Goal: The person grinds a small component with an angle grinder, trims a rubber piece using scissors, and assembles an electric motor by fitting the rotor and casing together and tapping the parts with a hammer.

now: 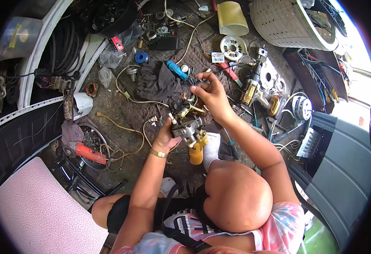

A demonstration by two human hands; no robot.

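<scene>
My left hand (167, 136) is closed round the side of a metal motor assembly (189, 128) with a yellow housing (196, 153) hanging below it. Thin coloured wires (190, 106) stick out of its top. Just above and right of them, my right hand (210, 94) has its thumb and forefinger curled near each other; what lies between them is too small to make out. A blue-handled tool (177, 70) lies beyond the right fingertips, beside a dark cloth (156, 82).
An orange grinder (90, 153) lies at the left near a pink-topped seat (46, 207). A yellow drill (251, 91), a white rotor disc (233, 47) and a perforated drum (291, 21) are at the right. A blue spool (142, 57) and loose cables cover the floor ahead.
</scene>
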